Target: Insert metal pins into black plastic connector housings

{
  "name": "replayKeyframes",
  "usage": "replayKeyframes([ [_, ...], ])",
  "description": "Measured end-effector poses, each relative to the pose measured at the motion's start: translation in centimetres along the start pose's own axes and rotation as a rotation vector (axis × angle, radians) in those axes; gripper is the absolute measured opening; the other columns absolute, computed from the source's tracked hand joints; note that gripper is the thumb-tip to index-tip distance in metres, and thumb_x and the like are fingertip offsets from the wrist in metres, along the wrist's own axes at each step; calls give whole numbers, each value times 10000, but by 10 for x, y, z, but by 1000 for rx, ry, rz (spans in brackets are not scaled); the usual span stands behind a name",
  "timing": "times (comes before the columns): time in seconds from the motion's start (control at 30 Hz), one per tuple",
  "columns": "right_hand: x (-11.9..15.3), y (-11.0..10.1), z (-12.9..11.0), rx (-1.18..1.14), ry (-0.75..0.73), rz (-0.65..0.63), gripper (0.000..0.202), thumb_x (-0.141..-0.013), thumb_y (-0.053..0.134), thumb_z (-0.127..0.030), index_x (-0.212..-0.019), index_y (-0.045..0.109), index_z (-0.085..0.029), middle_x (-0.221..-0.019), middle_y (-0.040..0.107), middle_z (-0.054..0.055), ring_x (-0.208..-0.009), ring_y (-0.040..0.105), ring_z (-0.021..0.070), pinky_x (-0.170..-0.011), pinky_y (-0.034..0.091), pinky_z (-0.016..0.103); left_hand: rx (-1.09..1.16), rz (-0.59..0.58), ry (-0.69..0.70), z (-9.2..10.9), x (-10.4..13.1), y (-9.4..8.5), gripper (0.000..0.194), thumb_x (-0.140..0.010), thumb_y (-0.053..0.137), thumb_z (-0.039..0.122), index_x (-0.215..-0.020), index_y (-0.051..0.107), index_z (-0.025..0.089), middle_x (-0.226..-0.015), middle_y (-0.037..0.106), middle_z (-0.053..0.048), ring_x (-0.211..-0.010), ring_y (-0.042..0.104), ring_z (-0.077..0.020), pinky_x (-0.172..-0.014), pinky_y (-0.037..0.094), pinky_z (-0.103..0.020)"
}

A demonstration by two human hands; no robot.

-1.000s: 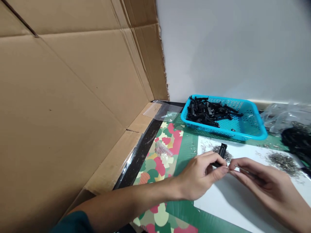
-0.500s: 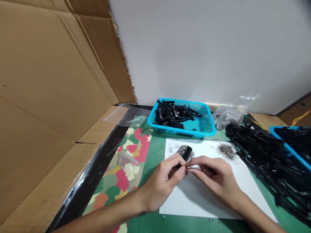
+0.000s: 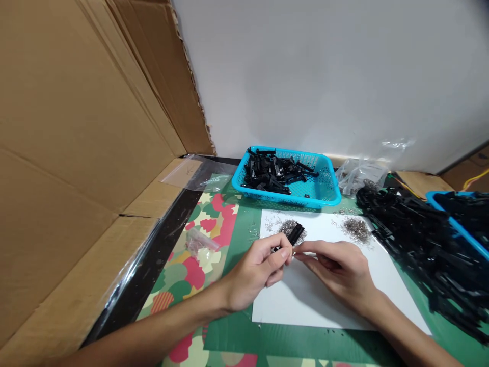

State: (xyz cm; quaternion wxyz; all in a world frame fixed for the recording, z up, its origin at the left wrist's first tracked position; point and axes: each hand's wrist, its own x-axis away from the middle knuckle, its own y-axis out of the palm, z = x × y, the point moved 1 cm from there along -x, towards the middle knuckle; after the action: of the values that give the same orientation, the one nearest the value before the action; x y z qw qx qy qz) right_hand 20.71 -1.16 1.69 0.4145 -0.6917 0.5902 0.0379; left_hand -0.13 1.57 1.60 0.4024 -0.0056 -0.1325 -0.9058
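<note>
My left hand (image 3: 263, 265) is closed around a black plastic part (image 3: 296, 233), whose far end sticks out past the fingers. Close beside it, the thumb and forefinger of my right hand (image 3: 338, 265) are pinched together at the left fingertips; whatever is between them is too small to make out. Both hands are above a white sheet (image 3: 305, 300). Behind the black part lies a pile of tiny metal pieces (image 3: 288, 227), and a second metal pile (image 3: 356, 229) sits at the sheet's far right.
A blue basket (image 3: 286, 199) at the back holds black parts. More black parts (image 3: 424, 250) are heaped on the right, beside another blue basket (image 3: 458, 229). Plastic bags (image 3: 361, 173) stand behind. Cardboard (image 3: 76, 127) walls the left side. A small clear bag (image 3: 200, 242) rests on patterned paper.
The view has shifted slightly, so the tabletop appears a little higher. The black part has turned slightly in my left hand, and my right fingertips remain close to it.
</note>
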Motion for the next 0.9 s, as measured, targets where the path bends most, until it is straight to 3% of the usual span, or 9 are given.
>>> replayKeyframes([
  [0.17, 2, 1, 1, 3, -33, -5, 199, -1013, 614, -92, -1071, 757, -217, -807, 828, 15, -524, 663, 111, -553, 504, 210, -8, -11, -44, 4, -1, 0, 389, -1069, 578, 534, -895, 523, 190, -718, 411, 77, -515, 334, -66, -479, 199, -220],
  [0.33, 2, 5, 2, 71, -10, -76, 209, -1000, 538, -68, -1070, 670, -214, -668, 722, -42, -442, 532, 90, -492, 380, 210, -41, -27, -70, 1, -1, -1, 389, -1087, 549, 549, -925, 528, 196, -714, 380, 79, -537, 313, -81, -498, 203, -225],
  [0.4, 2, 5, 4, 82, 12, -98, 212, -994, 513, -71, -1068, 644, -220, -615, 629, -70, -437, 463, 92, -486, 329, 217, -117, 26, -52, 0, 0, -1, 384, -1100, 533, 549, -941, 546, 200, -710, 364, 77, -560, 311, -97, -514, 221, -232],
  [0.53, 4, 4, 6, 16, 97, -157, 201, -973, 511, -70, -1078, 586, -225, -593, 389, -116, -467, 321, 98, -487, 243, 233, -386, 210, 103, 3, 4, 1, 329, -1109, 560, 473, -952, 643, 197, -895, 531, 7, -766, 500, -147, -668, 394, -249],
  [0.63, 5, 3, 5, -36, 138, -212, 162, -1006, 515, -99, -1094, 559, -227, -610, 288, -127, -476, 264, 100, -492, 214, 240, -498, 245, 135, 5, 6, 3, 276, -1112, 565, 432, -1006, 688, 209, -999, 587, -10, -848, 559, -165, -749, 436, -259],
  [0.9, 1, 4, 5, 19, 178, -252, 172, -987, 498, -103, -1086, 573, -222, -593, 332, -124, -491, 251, 109, -508, 231, 230, -544, 235, 113, 0, 5, 2, 272, -1113, 574, 437, -1008, 683, 211, -1017, 625, -17, -865, 582, -179, -748, 438, -266],
])
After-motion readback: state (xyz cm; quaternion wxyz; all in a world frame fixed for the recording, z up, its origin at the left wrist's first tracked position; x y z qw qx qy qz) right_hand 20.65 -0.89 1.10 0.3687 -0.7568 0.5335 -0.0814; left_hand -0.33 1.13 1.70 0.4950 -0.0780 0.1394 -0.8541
